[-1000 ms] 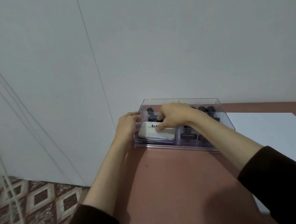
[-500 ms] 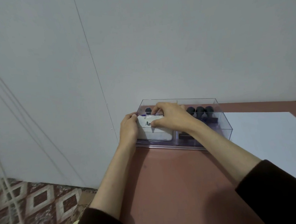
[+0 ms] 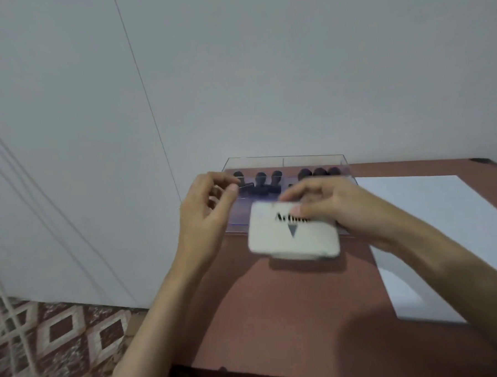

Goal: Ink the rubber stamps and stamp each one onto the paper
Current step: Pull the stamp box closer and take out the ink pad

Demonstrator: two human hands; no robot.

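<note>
White ink pad [image 3: 293, 238] — plastic shell, matt finish. Behind it the box [image 3: 312, 159], clear glossy plastic; stamps [image 3: 260, 178] inside with dark, smooth knobs. Paper [image 3: 433, 222] plain matt white — and the surface [image 3: 291, 315] a smooth, dull reddish-brown.
</note>
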